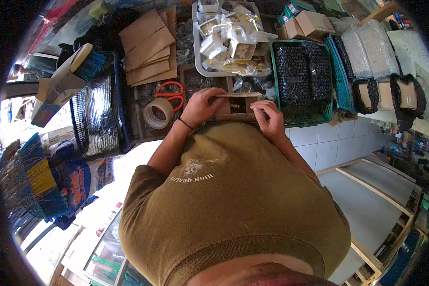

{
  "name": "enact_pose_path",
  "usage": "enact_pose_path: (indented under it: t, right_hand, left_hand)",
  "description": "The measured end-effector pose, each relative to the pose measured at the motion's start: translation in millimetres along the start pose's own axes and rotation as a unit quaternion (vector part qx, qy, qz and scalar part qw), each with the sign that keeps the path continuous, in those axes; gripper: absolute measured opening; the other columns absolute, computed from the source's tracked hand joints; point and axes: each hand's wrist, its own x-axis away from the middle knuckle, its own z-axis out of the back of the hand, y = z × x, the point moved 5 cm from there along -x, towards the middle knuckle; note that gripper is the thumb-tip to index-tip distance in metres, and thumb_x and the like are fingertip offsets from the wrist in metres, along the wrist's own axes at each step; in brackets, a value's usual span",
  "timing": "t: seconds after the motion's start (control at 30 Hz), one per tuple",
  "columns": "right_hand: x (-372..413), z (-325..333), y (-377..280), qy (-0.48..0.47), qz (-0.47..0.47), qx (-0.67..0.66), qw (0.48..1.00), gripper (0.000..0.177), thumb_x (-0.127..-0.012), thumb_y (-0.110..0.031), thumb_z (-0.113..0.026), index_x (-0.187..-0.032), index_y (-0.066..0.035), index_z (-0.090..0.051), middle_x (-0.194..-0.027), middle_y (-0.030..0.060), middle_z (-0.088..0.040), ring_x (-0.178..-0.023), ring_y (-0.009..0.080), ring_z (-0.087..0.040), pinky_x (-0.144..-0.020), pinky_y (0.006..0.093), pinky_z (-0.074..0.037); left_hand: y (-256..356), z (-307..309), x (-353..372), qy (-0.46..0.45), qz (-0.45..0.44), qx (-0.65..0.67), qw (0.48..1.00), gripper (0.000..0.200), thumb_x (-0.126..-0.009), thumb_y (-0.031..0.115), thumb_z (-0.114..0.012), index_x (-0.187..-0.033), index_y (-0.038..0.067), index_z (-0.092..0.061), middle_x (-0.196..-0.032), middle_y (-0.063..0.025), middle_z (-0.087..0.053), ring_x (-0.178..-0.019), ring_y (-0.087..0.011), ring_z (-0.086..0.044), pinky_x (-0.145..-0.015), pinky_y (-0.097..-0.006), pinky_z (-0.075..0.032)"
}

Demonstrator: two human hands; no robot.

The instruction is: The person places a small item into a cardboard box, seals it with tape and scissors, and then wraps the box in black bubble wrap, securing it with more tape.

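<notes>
Head view: two bare hands at work over one small cardboard box (238,115), which sits at the near edge of the cluttered surface (137,114), directly before the wearer's chest. Left hand (204,107), one dark band at its wrist, has its fingers closed in a narrow grip on the left end of the raised cardboard edge. Right hand (270,119) is at the opposite end, fingers curled; whether it pinches the cardboard or only touches it, cannot tell. Box top open, interior dark, contents unclear. To the left of the box: one tape roll (167,112) and, just beside it, one pair of scissors (181,93) with orange-red handles. Beyond these, several flat cardboard pieces (148,45) overlap in a pile; exact count hidden. One white tray (196,43) behind the box carries many pale parts (221,43), some in clear plastic, too jumbled to count. To the right: one green basket (305,120) containing black bubble-wrapped parcels (293,76) in two columns. Farther right, two clear bubble-wrapped parcels (374,50) lie side by side, with three tan blocks (386,95) near them, black wrap around at least two. Far left: one dark basket (124,105) with shiny wrapped material (102,105) inside.
</notes>
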Motion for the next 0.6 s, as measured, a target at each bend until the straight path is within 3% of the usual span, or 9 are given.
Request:
enact_pose_path:
  t: [0.13,0.23,0.33,0.5,0.6]
  right_hand:
    - [5.7,1.6,8.9,-0.003,-0.051,-0.004,0.999,0.019,-0.081,-0.016,-0.065,-0.092,-0.001,-0.061,-0.095,0.0117,-0.058,-0.088,0.0290,-0.057,-0.079,0.0357,-0.046]
    - [11.9,0.1,13.4,0.092,-0.066,-0.110,0.988,0.026,-0.077,-0.018,-0.070,-0.095,-0.002,-0.060,-0.103,0.0117,-0.050,-0.085,0.0291,-0.056,-0.080,0.0355,-0.046]
    - [6.6,1.8,6.4,0.018,-0.042,0.014,0.999,0.029,-0.074,-0.016,-0.073,-0.096,-0.001,-0.061,-0.105,0.0106,-0.046,-0.090,0.0237,-0.052,-0.076,0.0303,-0.046]
    - [7.0,-12.2,22.1,-0.015,-0.039,0.060,0.997,0.028,-0.070,-0.014,-0.073,-0.093,-0.004,-0.061,-0.102,0.0116,-0.046,-0.098,0.0275,-0.049,-0.083,0.0358,-0.043]
    - [6.3,-14.0,27.1,-0.025,-0.057,0.063,0.996,0.026,-0.072,-0.015,-0.072,-0.092,-0.004,-0.061,-0.101,0.0116,-0.046,-0.099,0.0282,-0.048,-0.086,0.0366,-0.042]
  left_hand:
    - [18.9,5.7,8.2,-0.074,-0.024,-0.008,0.997,0.034,-0.078,0.027,-0.068,-0.105,0.007,-0.062,-0.094,-0.0151,-0.059,-0.082,-0.0302,-0.061,-0.072,-0.0359,-0.050]
    - [25.3,10.0,16.2,-0.091,-0.024,-0.014,0.995,0.036,-0.078,0.028,-0.069,-0.107,0.009,-0.061,-0.091,-0.0130,-0.055,-0.081,-0.0296,-0.060,-0.072,-0.0359,-0.049]
    - [14.1,4.4,21.4,-0.073,-0.024,-0.039,0.996,0.035,-0.076,0.026,-0.070,-0.106,0.010,-0.061,-0.088,-0.0120,-0.052,-0.080,-0.0294,-0.059,-0.071,-0.0365,-0.049]
    - [-2.7,-2.2,23.5,-0.054,0.008,-0.078,0.995,0.034,-0.078,0.019,-0.067,-0.110,0.011,-0.060,-0.090,-0.0124,-0.051,-0.080,-0.0287,-0.056,-0.070,-0.0364,-0.047]
    - [2.1,-0.3,24.5,-0.021,-0.013,-0.095,0.995,0.025,-0.076,0.019,-0.067,-0.099,0.010,-0.061,-0.087,-0.0130,-0.053,-0.079,-0.0311,-0.058,-0.068,-0.0377,-0.049]
